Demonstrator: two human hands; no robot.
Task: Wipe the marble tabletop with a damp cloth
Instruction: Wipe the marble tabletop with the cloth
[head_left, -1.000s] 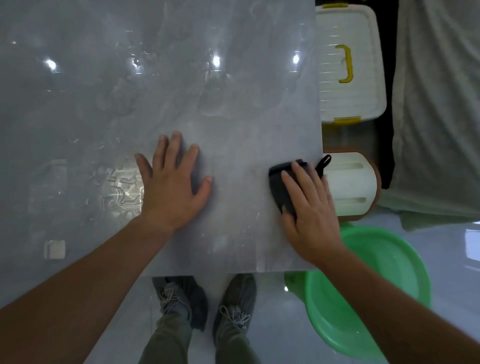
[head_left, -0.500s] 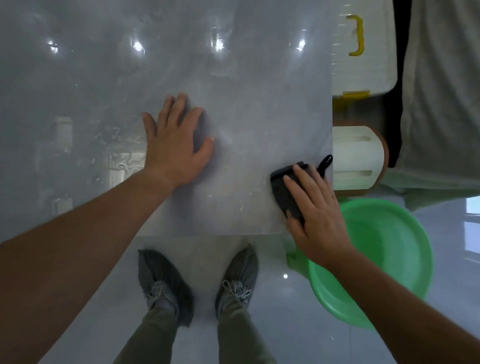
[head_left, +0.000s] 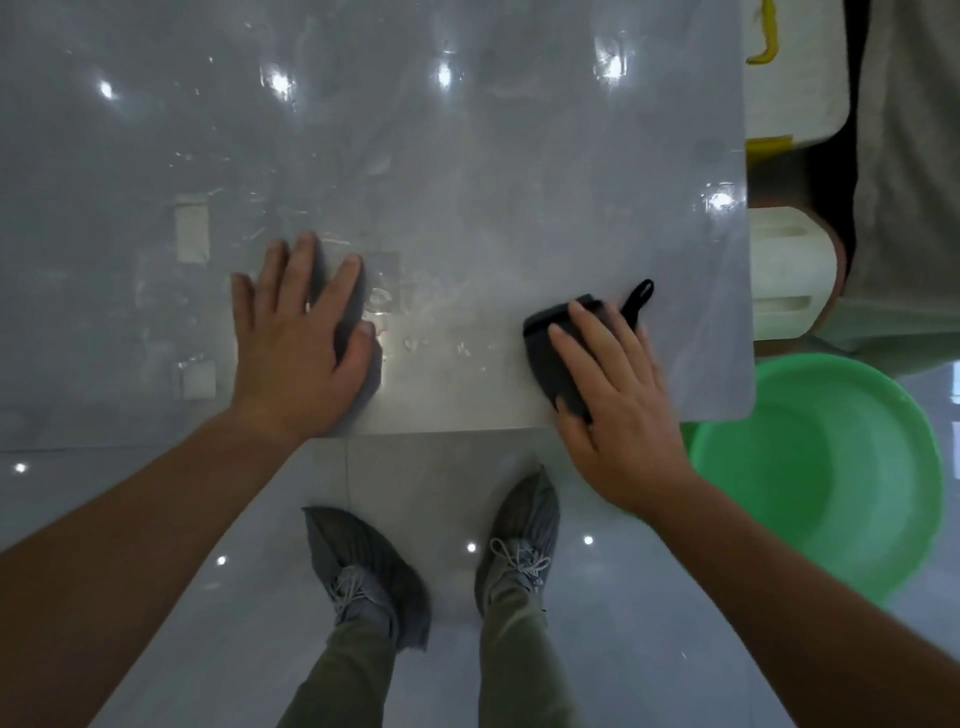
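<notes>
The grey marble tabletop (head_left: 467, 171) fills the upper part of the view, glossy with wet streaks and light reflections. A dark folded cloth (head_left: 553, 353) with a small hanging loop lies near the table's front right corner. My right hand (head_left: 618, 400) presses flat on the cloth, fingers spread over it. My left hand (head_left: 296, 343) rests flat on the marble to the left, palm down, fingers apart, close to the front edge.
A green plastic basin (head_left: 841, 467) stands on the floor right of the table. A white stool (head_left: 789, 270) and a white storage box with yellow clips (head_left: 795, 78) sit beyond the right edge. My feet in grey shoes (head_left: 519, 540) stand below the front edge.
My right hand has drawn the cloth toward the front edge and a little left of the right edge. My left hand has also slid back to the front edge. The view has tilted down.
</notes>
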